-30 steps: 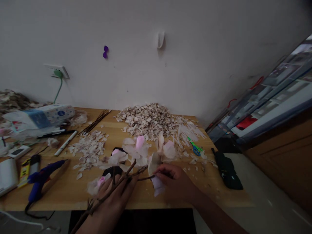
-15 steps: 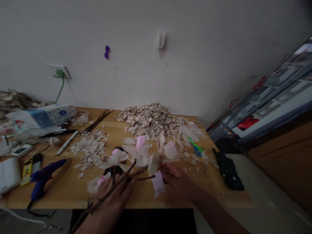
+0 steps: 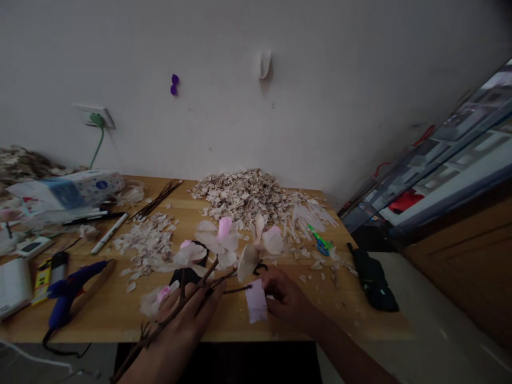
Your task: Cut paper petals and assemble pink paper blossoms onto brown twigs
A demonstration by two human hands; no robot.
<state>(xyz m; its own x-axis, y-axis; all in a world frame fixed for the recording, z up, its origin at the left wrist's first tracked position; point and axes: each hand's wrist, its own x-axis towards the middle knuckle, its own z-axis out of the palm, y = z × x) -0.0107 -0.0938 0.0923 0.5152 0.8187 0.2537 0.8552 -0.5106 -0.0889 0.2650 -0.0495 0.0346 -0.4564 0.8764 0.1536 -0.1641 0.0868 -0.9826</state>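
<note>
A brown twiggy branch (image 3: 210, 270) runs diagonally across my left hand (image 3: 186, 320), whose fingers are closed around it. Pale, translucent petals with pink centres form several flowers on the branch, such as the upright flower (image 3: 224, 229) and the flower at the right (image 3: 274, 240). One side twig points right, its tip against a small lilac strip of crepe-like paper (image 3: 256, 301). My right hand (image 3: 292, 301) pinches the right edge of this strip, with thumb and fingers bent. A small dark curved piece (image 3: 261, 268) shows just above those fingers.
Dried petals lie in a large heap (image 3: 244, 194) and a smaller pile (image 3: 148, 242). A blue glue gun (image 3: 68, 293), white marker (image 3: 109, 234) and tissue pack (image 3: 72, 189) are at left. Green-handled scissors (image 3: 320, 241) and a dark pouch (image 3: 374, 280) lie right.
The branch with its flowers has shifted slightly left in view. My right hand has moved a little, and the lilac strip now hangs more upright, its upper part clear of the large pale petal.
</note>
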